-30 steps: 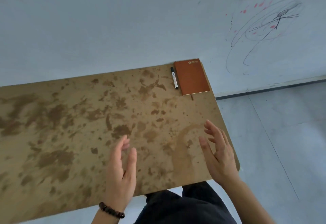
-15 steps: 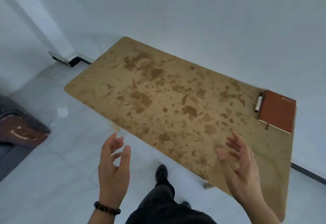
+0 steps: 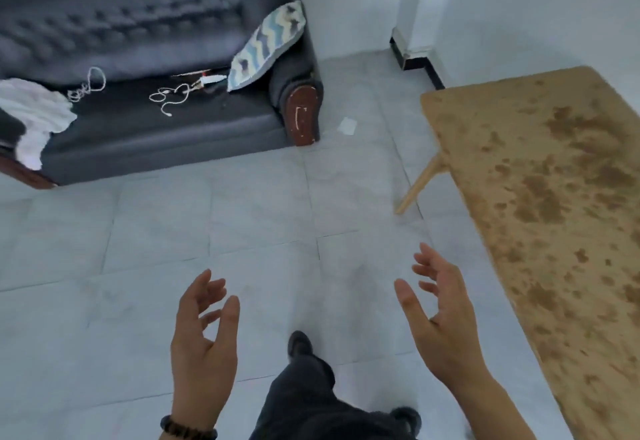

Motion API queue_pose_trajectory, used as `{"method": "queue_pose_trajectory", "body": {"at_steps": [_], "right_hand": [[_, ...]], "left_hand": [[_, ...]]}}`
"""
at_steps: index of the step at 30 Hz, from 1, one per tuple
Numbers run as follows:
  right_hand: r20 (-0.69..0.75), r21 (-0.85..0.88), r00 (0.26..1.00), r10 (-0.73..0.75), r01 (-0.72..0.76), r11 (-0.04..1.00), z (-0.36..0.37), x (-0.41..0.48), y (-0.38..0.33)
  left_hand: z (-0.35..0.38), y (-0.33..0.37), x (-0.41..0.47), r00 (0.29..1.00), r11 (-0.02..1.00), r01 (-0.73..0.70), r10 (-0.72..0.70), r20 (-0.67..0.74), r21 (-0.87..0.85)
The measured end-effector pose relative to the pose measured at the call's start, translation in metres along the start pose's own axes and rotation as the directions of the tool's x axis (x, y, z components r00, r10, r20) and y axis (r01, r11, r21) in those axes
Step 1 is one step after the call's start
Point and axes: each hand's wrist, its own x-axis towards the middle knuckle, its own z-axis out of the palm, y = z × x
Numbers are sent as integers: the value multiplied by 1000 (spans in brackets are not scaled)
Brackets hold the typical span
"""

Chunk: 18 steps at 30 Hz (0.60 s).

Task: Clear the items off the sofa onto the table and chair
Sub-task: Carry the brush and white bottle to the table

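Left hand [image 3: 202, 349]: one; fingers spread and slightly bent, palm turned toward my other hand, nothing in it, held over the floor [image 3: 207, 232].
Right hand [image 3: 443, 322]: one; fingers loose and apart, thumb out, palm turned toward the left hand, holding nothing and touching nothing.
Bracelet [image 3: 187, 432]: one, dark beads, round my left wrist.
Sofa [image 3: 145, 128]: one, dark and buttoned, well ahead of my left hand and off to its left, far from both hands.
Cushion [image 3: 266, 45]: one, blue and white zigzag, propped tilted against the sofa's armrest, straight ahead of my left hand.
Cloth [image 3: 34, 110]: one, white, at the end of the seat farthest left of my left hand, hanging over the front edge.
Cords: two, both white and tangled, lying on the seat; one [image 3: 90, 85] is just beside the cloth, the other [image 3: 171, 95] is nearer the cushion.
Small things [image 3: 207, 79]: thin red and white bits on the seat next to the cushion, too blurred for me to count or name.
Table [image 3: 554, 197]: one, speckled brown top, to the right of my right hand and running on ahead of it; near, not touching.
Leg [image 3: 420, 181]: one pale table leg shows, slanting, ahead of my right hand.
Scrap of paper [image 3: 348, 125]: one, white, on the floor between armrest and table, well ahead of both hands.
Shoes: two, dark; one [image 3: 299, 342] is between my hands, the other [image 3: 407, 419] is below my right wrist.
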Motion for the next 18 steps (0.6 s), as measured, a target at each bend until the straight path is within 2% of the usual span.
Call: {"method": "queue_pose_trajectory", "body": {"at_steps": [4, 9, 14, 18], "right_hand": [[158, -53, 985, -67, 77, 996, 97, 44, -40], [295, -80, 950, -101, 130, 988, 205, 98, -86], [298, -67, 949, -104, 130, 989, 271, 157, -128], [274, -40, 958, -83, 98, 994, 324, 216, -138]], "left_hand": [[-51, -57, 45, 984, 989, 117, -128, -126, -89], [-109, -100, 134, 952, 968, 215, -237, -196, -126], [-151, -99, 234, 954, 979, 179, -197, -227, -97], [-153, -106, 320, 965, 987, 150, -160, -208, -65]]}}
